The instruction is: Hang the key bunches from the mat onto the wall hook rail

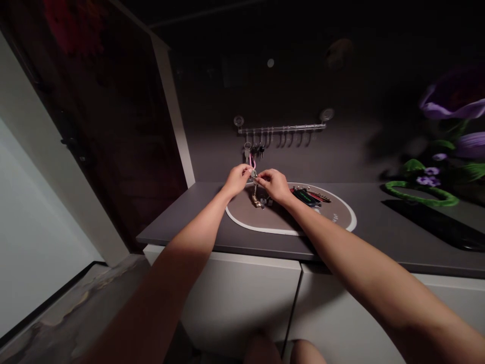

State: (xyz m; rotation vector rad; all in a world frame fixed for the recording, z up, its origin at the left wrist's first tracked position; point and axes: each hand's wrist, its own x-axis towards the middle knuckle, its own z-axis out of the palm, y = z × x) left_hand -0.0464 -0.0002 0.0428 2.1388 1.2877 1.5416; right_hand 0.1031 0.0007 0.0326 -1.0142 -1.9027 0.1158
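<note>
My left hand [238,179] and my right hand [273,183] meet above an oval brown mat with a white border [261,230]. Between their pinched fingertips is a key ring [253,174], small and metallic, its details hard to make out. A gold-coloured charm [256,199] hangs below the fingers, close to the mat. Just behind my hands, keys [247,151] hang from hooks on a clear rail [282,129], with a pink loop [252,162] below them. To the right of my right hand, a dark pouch-like item [306,197] lies on the mat among other keychains.
The mat lies on a grey countertop [182,217] over white cabinet doors [242,288]. At the right stand purple flowers [472,145] with a green ring-shaped base [420,194], and a long black object [435,222] lies before them. A dark door [87,126] is at the left.
</note>
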